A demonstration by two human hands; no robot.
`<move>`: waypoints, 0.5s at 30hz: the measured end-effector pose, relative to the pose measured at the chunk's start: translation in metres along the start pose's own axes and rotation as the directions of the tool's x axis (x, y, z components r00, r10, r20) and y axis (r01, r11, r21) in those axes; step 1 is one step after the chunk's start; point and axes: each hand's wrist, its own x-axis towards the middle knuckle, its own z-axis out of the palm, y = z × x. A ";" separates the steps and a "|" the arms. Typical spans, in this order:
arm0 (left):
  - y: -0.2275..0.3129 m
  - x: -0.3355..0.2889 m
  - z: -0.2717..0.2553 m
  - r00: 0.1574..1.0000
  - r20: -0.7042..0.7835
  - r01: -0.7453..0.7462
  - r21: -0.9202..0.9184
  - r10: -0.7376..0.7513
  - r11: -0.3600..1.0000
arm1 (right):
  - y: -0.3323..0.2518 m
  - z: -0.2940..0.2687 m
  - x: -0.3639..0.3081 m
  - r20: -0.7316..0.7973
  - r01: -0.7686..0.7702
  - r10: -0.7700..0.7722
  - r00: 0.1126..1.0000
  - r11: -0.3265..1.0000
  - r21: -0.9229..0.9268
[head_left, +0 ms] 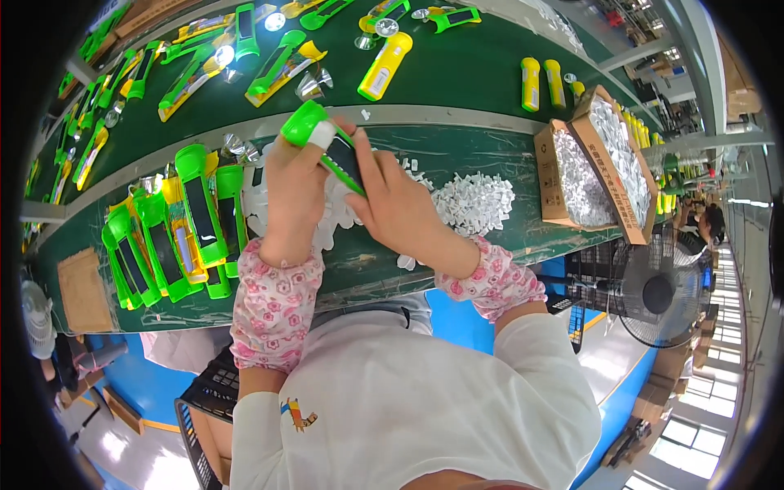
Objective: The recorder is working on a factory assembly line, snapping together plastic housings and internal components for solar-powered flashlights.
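- Green workbench [367,273] stretches across in front of you, both your hands above it.
- To your left, a row of green-and-yellow casings [196,175] leans close together.
- To your right, cardboard cartons [550,188] hold small whitish bits.
- A loose pile of white pieces [474,204] lies between the cartons and your hands.
- Your held green casing [302,122], dark-panelled, slants over the bench's middle, its wide head far left.
- Your left hand [294,180] grips that head; your right hand [396,204] pinches its near-right end.
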 end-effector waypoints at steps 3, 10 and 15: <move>0.002 -0.006 0.000 0.995 0.029 -0.089 -0.165 0.095 0.982 | 0.017 -0.047 0.004 0.561 -0.490 0.008 0.828 0.498 0.715; -0.027 -0.041 -0.023 0.965 -0.001 0.242 -0.383 -0.262 0.891 | 0.032 -0.019 -0.007 0.181 0.082 -0.232 0.956 0.799 0.596; -0.003 -0.022 -0.033 0.973 0.014 0.206 -0.504 -0.230 0.839 | 0.089 0.038 0.074 -0.070 0.044 -0.034 0.997 0.989 0.142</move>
